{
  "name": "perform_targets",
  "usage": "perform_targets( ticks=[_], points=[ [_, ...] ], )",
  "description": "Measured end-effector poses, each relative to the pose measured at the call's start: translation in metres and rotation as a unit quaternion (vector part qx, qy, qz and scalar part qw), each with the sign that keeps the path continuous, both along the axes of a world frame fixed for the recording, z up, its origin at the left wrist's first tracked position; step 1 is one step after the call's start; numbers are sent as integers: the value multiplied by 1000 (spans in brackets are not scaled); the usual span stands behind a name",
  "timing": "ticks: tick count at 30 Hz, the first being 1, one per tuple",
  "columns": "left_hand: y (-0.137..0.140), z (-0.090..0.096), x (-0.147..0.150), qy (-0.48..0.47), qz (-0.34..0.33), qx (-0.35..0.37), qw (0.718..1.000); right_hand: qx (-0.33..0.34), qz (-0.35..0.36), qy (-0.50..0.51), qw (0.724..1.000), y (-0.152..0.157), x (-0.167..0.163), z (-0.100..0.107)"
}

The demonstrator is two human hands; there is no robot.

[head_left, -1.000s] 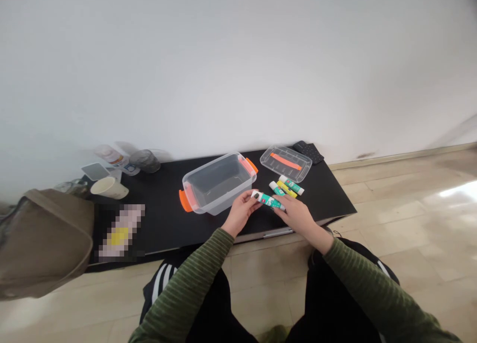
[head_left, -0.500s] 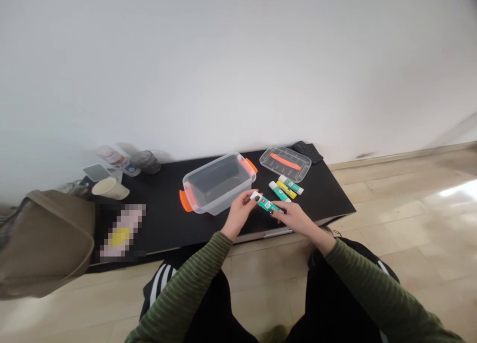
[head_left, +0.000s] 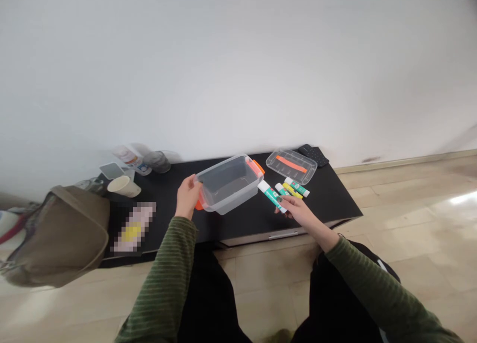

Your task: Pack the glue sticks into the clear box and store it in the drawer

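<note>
My left hand [head_left: 188, 196] grips the near-left end of a clear plastic box [head_left: 238, 204], at its orange latch [head_left: 199, 204]. The box stands uncovered on the black tabletop, with a second orange latch [head_left: 257, 168] at its far end. In my right hand [head_left: 294, 206] is a green and white glue stick [head_left: 271, 194], pinched at its lower end, its white cap pointing toward the box. Just beyond that hand lie two more green and white glue sticks [head_left: 297, 187] and a yellow one [head_left: 293, 190]. The clear lid [head_left: 274, 163] with an orange handle rests behind them.
A black patterned object [head_left: 316, 156] sits at the back right corner. Toward the left stand a paper cup [head_left: 124, 186], a spray can [head_left: 132, 161], a dark glass [head_left: 158, 162] and a brown bag [head_left: 70, 228]. A wall rises behind the black cabinet [head_left: 238, 233].
My left hand has let go of the glue stick and moved left onto the box's end. The right hand keeps the glue stick. The view has shifted slightly.
</note>
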State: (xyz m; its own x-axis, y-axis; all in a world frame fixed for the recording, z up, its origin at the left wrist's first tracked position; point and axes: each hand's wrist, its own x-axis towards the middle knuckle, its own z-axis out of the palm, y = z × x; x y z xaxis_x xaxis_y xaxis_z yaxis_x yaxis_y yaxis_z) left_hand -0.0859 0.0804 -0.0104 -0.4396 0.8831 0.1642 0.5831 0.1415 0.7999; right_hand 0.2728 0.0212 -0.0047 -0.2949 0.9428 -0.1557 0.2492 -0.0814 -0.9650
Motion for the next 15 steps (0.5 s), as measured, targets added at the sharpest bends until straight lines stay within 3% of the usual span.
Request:
perform_targets(
  ticks=[2, 5, 11, 15],
  points=[
    [-5, -6, 1, -34, -17, -22, 999, 38, -7, -25, 999, -2, -2, 4],
    [-24, -3, 13, -4, -29, -48, 998, 126, -29, -101, 986, -6, -6, 9],
    [-69, 22, 45, 96, -36, -122, 987, 304, -42, -252, 918, -5, -33, 21],
    [-87, 33, 60, 141, -37, -181, 973, 336, 20, -356, 872, -2, -61, 32]
  ],
)
